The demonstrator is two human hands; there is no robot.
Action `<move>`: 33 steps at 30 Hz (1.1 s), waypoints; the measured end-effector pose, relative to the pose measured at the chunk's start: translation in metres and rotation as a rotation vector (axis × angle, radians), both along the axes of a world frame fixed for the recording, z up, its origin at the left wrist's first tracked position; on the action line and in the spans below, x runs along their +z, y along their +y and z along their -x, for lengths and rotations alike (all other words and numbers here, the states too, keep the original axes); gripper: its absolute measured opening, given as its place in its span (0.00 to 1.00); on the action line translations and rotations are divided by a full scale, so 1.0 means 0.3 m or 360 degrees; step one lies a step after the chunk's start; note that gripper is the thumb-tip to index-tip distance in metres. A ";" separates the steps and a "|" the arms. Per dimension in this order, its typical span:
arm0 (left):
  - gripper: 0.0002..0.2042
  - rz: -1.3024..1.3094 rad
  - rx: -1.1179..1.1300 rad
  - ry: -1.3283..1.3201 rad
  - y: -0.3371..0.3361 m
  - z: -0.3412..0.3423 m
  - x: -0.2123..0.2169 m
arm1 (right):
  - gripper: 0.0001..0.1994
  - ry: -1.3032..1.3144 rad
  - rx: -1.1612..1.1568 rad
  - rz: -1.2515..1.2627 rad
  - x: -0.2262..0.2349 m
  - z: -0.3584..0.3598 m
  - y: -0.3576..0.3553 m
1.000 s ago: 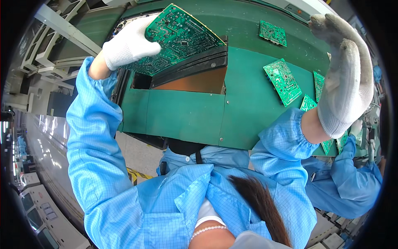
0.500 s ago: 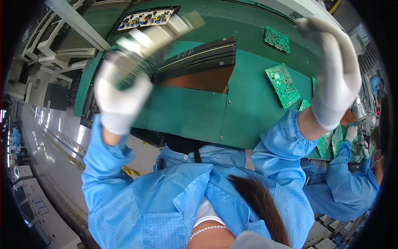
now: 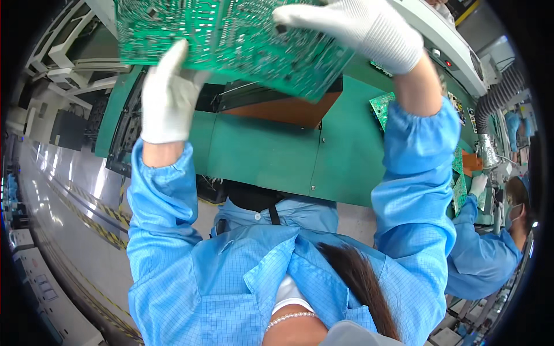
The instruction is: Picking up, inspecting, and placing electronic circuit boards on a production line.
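Note:
A large green circuit board [image 3: 231, 43] is held up high over the bench, its face dotted with shiny solder joints. My left hand [image 3: 167, 104], in a white glove, grips its lower left edge, the thumb lying on the near face. At the upper right, my gloved right hand [image 3: 375, 32] grips the board with thumb and fingers closed on it; some fingertips are hidden behind it. Below the board stands a black and brown slotted holder [image 3: 288, 109], partly covered by it. Both hands are clear of the green bench [image 3: 259, 153].
Other green circuit boards [image 3: 381, 108] lie on the bench to the right. A co-worker in blue [image 3: 487, 254] sits there, a gloved hand [image 3: 478, 184] near more boards. A flexible grey duct [image 3: 502, 92] hangs at the far right. Black framing [image 3: 124, 135] lines the bench's left end.
The blurred board in my left hand has been turned, with its soldered face now showing. My right hand has moved left from the right side and taken hold of it too.

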State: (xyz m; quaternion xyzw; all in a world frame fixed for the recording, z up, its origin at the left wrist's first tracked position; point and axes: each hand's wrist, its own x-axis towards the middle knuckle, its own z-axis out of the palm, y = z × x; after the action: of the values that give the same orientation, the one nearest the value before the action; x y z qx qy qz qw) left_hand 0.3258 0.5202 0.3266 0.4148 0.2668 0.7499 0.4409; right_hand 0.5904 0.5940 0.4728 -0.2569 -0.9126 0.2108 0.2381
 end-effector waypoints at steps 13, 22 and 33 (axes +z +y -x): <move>0.12 0.0770 0.0105 0.0542 -0.258 -0.049 -0.367 | 0.15 -0.1154 0.0274 -0.0538 0.020 0.185 0.159; 0.10 0.0696 0.0244 0.0513 -0.272 -0.069 -0.357 | 0.12 -0.1344 0.0210 -0.0719 0.016 0.214 0.064; 0.23 -0.0045 0.1180 0.0898 -0.332 -0.011 -0.268 | 0.13 -0.1007 0.0242 -0.1845 -0.257 0.058 -0.347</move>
State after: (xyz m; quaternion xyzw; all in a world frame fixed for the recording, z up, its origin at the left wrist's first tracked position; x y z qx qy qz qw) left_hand 0.3289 0.4207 0.2461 0.4852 0.4965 0.7183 0.0475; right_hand 0.5730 0.4898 0.3955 -0.0715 -0.9197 -0.3836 0.0429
